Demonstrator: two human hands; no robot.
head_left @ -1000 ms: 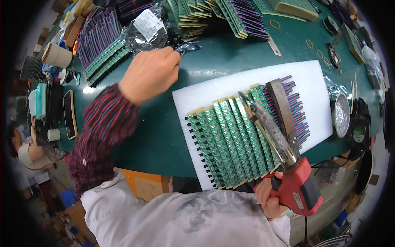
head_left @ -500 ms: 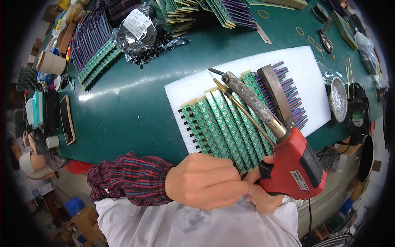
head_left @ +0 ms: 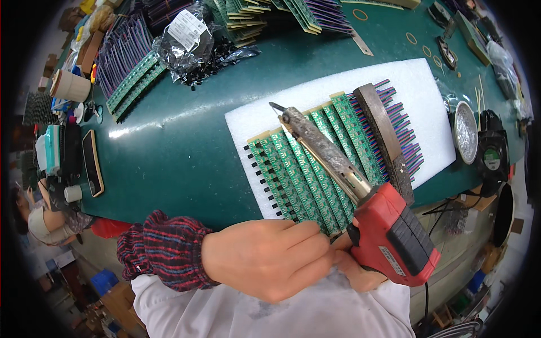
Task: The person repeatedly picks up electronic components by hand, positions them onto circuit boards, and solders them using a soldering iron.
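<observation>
Foam sheet (head_left: 241,125) bearing circuit boards (head_left: 290,169): black connectors (head_left: 265,184) line its leftmost boards; none visible on the rest. Near its front edge, the right hand (head_left: 359,274) has fingers round a soldering gun (head_left: 389,234); the left hand's (head_left: 267,256) curl, contents hidden.

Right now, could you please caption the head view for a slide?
Right hand holds red soldering gun over green circuit boards on white foam.

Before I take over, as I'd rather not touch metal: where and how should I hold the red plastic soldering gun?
Probably around the red plastic soldering gun at its black ribbed panel, from the right: that side looks free, the right hand is at the left, and the grey metal barrel points up-left.
</observation>
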